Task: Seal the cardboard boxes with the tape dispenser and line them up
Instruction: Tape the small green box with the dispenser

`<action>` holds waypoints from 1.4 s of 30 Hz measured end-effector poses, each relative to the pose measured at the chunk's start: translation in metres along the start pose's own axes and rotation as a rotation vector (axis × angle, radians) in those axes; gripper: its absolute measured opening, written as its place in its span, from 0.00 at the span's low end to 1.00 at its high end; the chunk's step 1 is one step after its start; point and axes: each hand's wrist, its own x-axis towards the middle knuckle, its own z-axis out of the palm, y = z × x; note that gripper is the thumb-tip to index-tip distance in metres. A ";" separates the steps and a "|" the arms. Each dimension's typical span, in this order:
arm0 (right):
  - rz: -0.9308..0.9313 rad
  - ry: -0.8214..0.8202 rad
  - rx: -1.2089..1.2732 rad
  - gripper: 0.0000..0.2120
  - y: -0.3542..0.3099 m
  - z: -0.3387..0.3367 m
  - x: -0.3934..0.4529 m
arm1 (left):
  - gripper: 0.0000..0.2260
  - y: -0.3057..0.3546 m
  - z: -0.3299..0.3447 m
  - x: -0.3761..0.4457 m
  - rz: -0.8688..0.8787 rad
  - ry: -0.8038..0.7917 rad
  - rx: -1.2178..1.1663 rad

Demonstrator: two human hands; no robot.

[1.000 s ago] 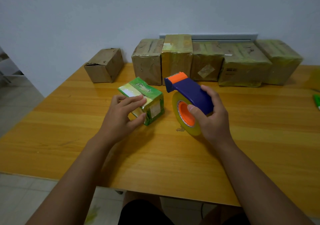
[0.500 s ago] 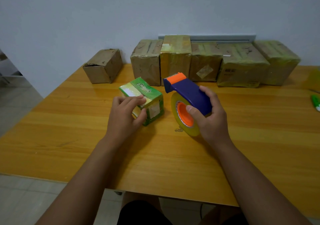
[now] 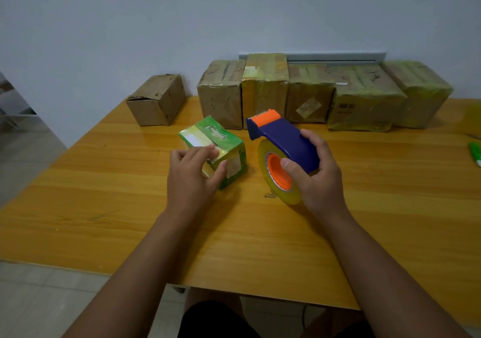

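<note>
A small green box (image 3: 216,143) with yellowish tape over its top lies on the wooden table (image 3: 104,181). My left hand (image 3: 191,178) grips its near corner, fingers on top and thumb against the side. To its right, my right hand (image 3: 316,175) holds the blue tape dispenser (image 3: 283,135) with its orange cutter pointing away and its yellow tape roll (image 3: 278,178) standing on the table. Several taped brown boxes (image 3: 309,92) stand in a row against the wall. One untaped brown box (image 3: 156,100) sits apart at the left.
A green object (image 3: 475,152) lies at the table's right edge. A grey strip (image 3: 325,56) runs along the wall behind the row. The table's near edge is close to my body, with tiled floor to the left.
My left hand's fingers have curled and slid toward the near corner of the green box. The right hand with the dispenser has barely moved.
</note>
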 end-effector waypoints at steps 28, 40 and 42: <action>-0.007 -0.005 0.009 0.29 0.001 0.000 0.001 | 0.19 -0.021 -0.009 0.024 0.349 -0.186 0.042; -0.021 0.012 0.008 0.28 0.002 0.001 0.000 | 0.13 0.019 0.016 0.024 0.111 -0.059 0.202; -0.021 0.012 0.014 0.28 0.002 0.000 0.000 | 0.12 0.015 0.016 0.023 0.087 -0.078 0.137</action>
